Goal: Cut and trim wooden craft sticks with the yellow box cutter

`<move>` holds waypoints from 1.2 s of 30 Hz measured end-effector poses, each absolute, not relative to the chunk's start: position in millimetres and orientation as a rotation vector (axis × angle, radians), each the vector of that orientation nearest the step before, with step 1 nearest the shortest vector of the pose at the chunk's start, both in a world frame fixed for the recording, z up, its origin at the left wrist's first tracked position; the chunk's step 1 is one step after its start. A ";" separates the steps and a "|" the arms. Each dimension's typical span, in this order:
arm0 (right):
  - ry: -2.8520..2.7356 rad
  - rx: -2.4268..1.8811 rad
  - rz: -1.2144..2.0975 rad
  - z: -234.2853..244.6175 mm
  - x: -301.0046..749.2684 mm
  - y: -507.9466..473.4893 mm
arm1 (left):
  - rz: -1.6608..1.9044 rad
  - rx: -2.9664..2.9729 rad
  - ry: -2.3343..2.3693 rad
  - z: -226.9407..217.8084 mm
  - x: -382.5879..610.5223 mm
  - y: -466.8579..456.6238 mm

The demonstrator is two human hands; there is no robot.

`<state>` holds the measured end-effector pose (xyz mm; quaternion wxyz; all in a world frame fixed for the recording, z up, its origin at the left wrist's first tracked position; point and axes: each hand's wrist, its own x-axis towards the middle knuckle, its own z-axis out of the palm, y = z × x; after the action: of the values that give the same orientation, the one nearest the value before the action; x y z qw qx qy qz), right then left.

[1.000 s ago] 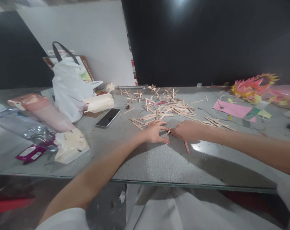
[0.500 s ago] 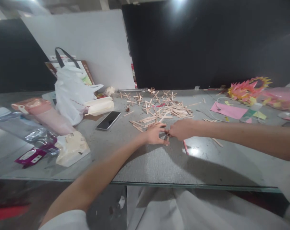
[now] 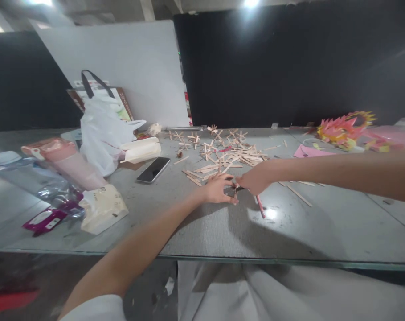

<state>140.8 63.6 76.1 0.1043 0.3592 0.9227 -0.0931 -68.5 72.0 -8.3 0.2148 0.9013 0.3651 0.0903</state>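
Note:
My left hand rests on the table with fingers and thumb spread around a small wooden craft stick, which stands between its fingertips. The thumb touches or nearly touches the stick's near end. My right hand meets it from the right, its fingers closed at the stick's far end; what they pinch is hidden. A small dark bit shows beneath these fingers. Just below the right hand lies a pinkish-red pencil-like rod. Beyond both hands spreads a pile of loose craft sticks.
Star-shaped stick pieces lie behind the pile. At left are a phone, a white plastic bag, a pink bottle, a clear bottle and a cream packet. Pink-yellow paper crafts sit far right.
My right forearm has shifted upward in view, now covering part of the pink paper. Both hands stay together at the stick. The camera view has tilted slightly.

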 end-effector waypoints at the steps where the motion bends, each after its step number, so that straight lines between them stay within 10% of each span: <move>1: 2.670 1.024 -0.319 79.3 140.3 65.9 | 0.245 2.495 1.025 -7.9 -68.5 71.7; 36: 2.390 0.958 -0.341 88.8 151.5 58.0 | 0.190 2.480 1.069 -2.4 -66.9 69.9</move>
<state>151.5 58.0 88.8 0.2687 0.3554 0.8863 -0.1265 -66.9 69.9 -2.4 0.2155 0.8946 0.3855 0.0686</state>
